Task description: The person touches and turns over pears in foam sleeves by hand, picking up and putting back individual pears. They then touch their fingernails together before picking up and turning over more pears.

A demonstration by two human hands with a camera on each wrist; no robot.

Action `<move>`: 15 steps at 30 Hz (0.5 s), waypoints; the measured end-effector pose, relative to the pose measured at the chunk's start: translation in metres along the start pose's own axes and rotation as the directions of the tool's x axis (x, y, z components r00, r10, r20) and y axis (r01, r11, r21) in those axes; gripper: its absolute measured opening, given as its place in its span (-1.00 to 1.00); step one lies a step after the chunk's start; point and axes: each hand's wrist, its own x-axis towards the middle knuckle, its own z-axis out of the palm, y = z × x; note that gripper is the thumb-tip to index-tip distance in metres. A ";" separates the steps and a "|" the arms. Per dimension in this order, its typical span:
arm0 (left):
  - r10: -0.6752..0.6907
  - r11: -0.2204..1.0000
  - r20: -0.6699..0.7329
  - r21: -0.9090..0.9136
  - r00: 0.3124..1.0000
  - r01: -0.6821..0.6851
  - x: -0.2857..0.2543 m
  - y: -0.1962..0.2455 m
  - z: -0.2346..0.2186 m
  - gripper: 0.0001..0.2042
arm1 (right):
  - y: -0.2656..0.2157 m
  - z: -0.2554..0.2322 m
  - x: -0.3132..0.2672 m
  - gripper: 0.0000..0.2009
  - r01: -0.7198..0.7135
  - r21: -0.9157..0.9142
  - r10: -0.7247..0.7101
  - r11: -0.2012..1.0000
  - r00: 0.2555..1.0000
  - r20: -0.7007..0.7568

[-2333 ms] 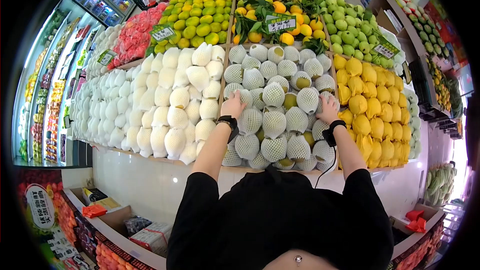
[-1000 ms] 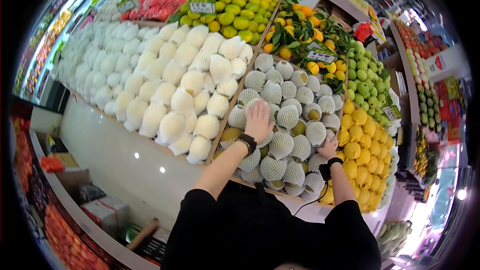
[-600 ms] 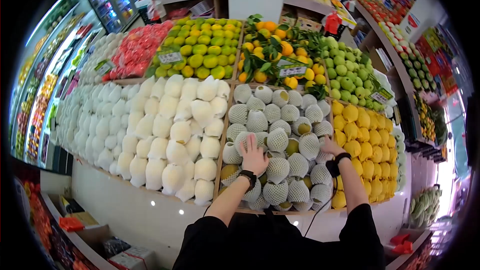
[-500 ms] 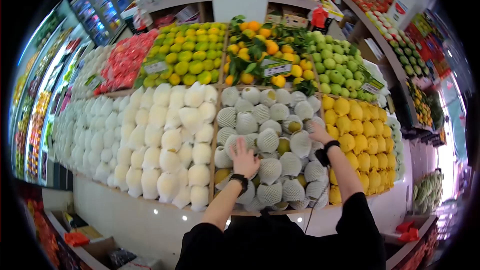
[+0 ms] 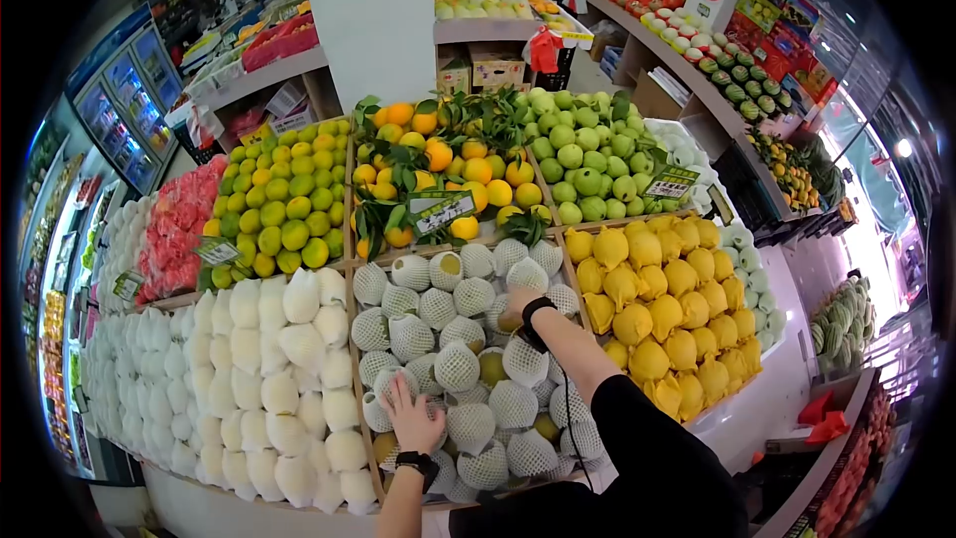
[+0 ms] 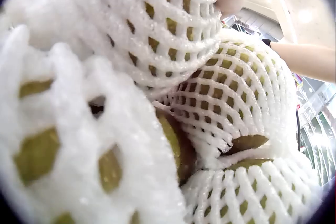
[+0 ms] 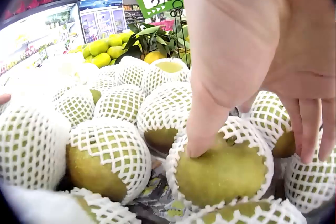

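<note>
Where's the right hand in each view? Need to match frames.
Head: right hand right of centre, on the green pears in white foam nets.
Left wrist: hand not visible; only a bare forearm at the right edge.
Right wrist: upper right, thumb on a pear.
Shared landmark: the netted pears.

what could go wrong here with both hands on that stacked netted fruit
1. The netted fruit is piled on a slope. The left hand presses near the front edge, so a shove might send lower pieces rolling off.
2. The right hand has its thumb on one fruit whose foam net sits low; pulling it may strip the net or loosen its neighbours.
3. A hard thumb press could bruise that fruit.
</note>
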 end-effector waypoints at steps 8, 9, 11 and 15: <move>-0.034 0.999 0.019 -0.026 0.999 0.035 -0.002 0.000 -0.002 -0.79 | -0.044 -0.012 -0.025 -0.30 -0.163 -0.005 0.162 0.987 0.983 0.088; -0.044 0.998 0.018 -0.037 0.999 0.045 0.000 0.000 -0.003 -0.79 | -0.040 -0.012 -0.019 -0.15 -0.162 -0.005 0.161 0.987 0.977 0.143; -0.051 0.999 -0.003 -0.011 0.999 0.051 -0.002 -0.005 0.001 -0.79 | -0.037 -0.010 -0.002 0.17 -0.129 -0.023 0.131 0.991 0.956 0.261; -0.068 0.997 -0.006 -0.020 0.998 0.068 -0.001 -0.002 0.000 -0.82 | -0.034 0.015 0.020 0.21 -0.253 0.081 0.237 0.964 0.956 0.171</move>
